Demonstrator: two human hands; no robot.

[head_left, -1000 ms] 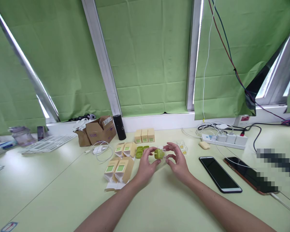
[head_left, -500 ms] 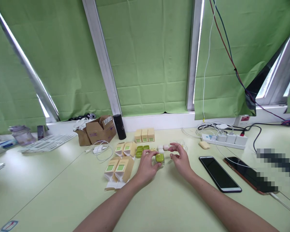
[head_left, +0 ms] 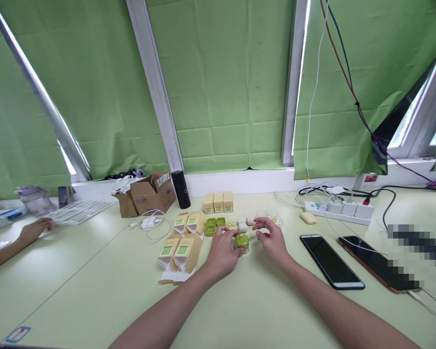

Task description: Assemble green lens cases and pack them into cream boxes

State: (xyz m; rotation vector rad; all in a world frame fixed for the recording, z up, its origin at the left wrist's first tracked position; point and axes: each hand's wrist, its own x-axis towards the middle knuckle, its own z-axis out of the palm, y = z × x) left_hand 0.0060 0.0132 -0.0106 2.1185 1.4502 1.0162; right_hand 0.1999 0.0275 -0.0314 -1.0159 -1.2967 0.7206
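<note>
My left hand (head_left: 222, 251) grips a small square container (head_left: 242, 241) with a green top and clear lower sides, its thumb and fingers on either side. To the right, my right hand (head_left: 272, 241) is open, thumb and fingers curved and apart, with nothing visible between them. Just beyond the hands lie small white cylinders (head_left: 242, 226), green square pieces (head_left: 210, 229), small yellow pieces (head_left: 231, 225) and clear plastic parts (head_left: 272, 214). Opened kraft boxes with green labels (head_left: 186, 251) stand left of my left hand.
Three small closed boxes (head_left: 218, 202) stand at the back. A cardboard carton (head_left: 154, 195), black cylinder (head_left: 180, 190) and white cable (head_left: 150, 223) are left. Rightward lie a phone (head_left: 331, 261), a second phone (head_left: 376, 261) and a power strip (head_left: 337, 212). Another person's hand (head_left: 32, 231) rests far left.
Another person's hand and forearm have come in at the far left, by the white grid-like panel. My two hands hold nearly the same pose around the container.
</note>
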